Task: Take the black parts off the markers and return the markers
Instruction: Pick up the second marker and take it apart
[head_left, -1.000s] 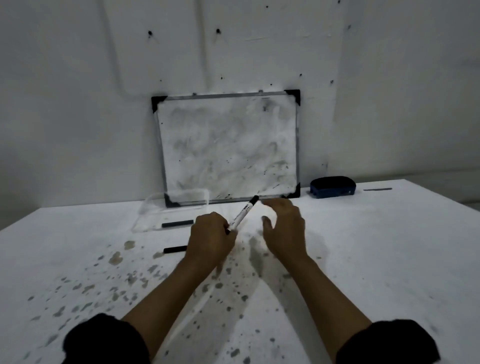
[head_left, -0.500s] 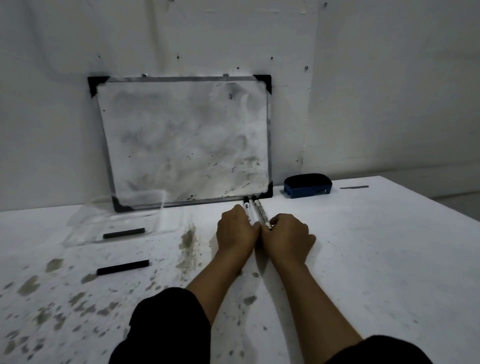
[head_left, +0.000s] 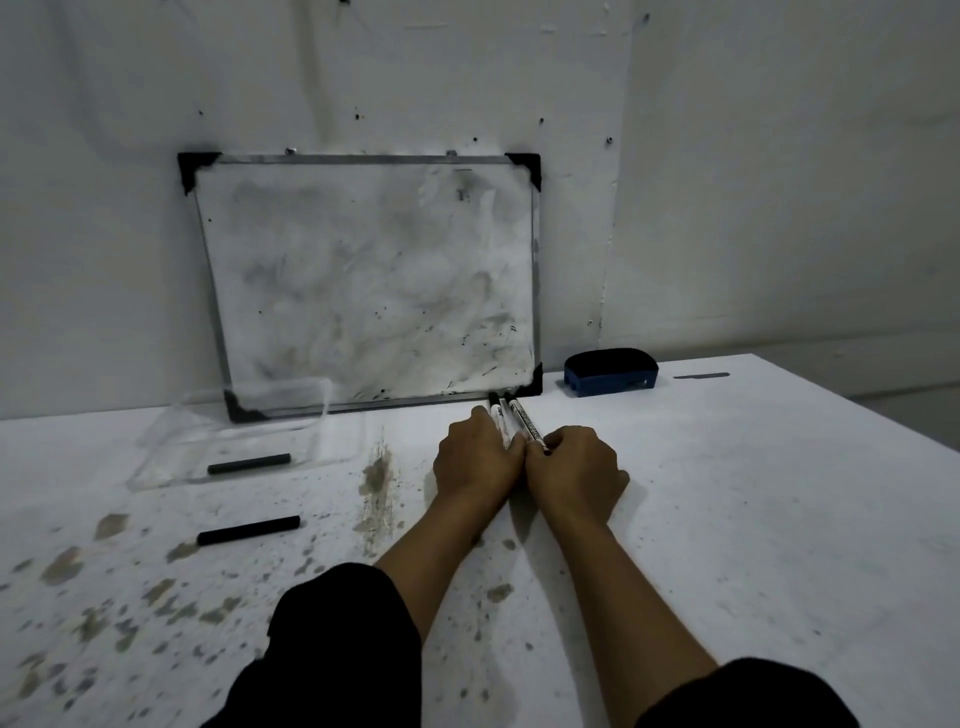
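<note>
Two white markers with black tips lie side by side on the table, pointing at the whiteboard's lower right corner. My left hand (head_left: 475, 457) grips the left marker (head_left: 500, 418). My right hand (head_left: 571, 465) pinches the right marker (head_left: 525, 423). Both hands meet knuckle to knuckle and hide the markers' near ends. One black cap (head_left: 248, 530) lies loose on the table to the left. A second black cap (head_left: 249, 463) rests inside the clear plastic tray (head_left: 337, 447).
A smudged whiteboard (head_left: 363, 280) leans on the wall behind the hands. A blue eraser (head_left: 610, 371) sits to its right, with a thin dark strip (head_left: 701, 375) beyond. The white table (head_left: 753, 493) is ink-stained on its left half.
Earlier only my left hand held a marker and my right hand was free. Both hands now hold markers laid flat by the whiteboard corner. The view has shifted right.
</note>
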